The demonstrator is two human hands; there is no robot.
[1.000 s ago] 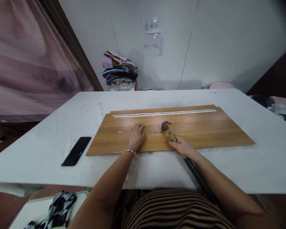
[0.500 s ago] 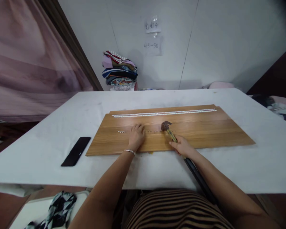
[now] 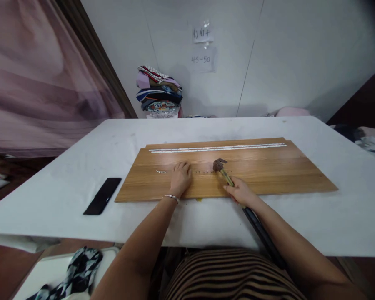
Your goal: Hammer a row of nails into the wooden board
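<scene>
A long wooden board [image 3: 268, 173] lies flat on the white table [image 3: 81, 166]. My left hand [image 3: 180, 178] rests palm down on the board, fingers loosely curled. My right hand [image 3: 240, 192] is closed round the handle of a hammer [image 3: 220, 166], whose rusty head sits on the board just right of a short row of small nails [image 3: 203, 171]. A few loose nails [image 3: 161, 171] lie on the board to the left of my left hand. Two thin pale strips [image 3: 217, 147] run along the board's far edge.
A black phone [image 3: 102, 195] lies on the table left of the board. Folded clothes [image 3: 159, 93] are stacked against the wall beyond the table. A curtain hangs at the left. A patterned cloth [image 3: 75, 271] sits on a low white surface near my left side.
Both hands and the hammer stay where they were. Only the view has shifted slightly.
</scene>
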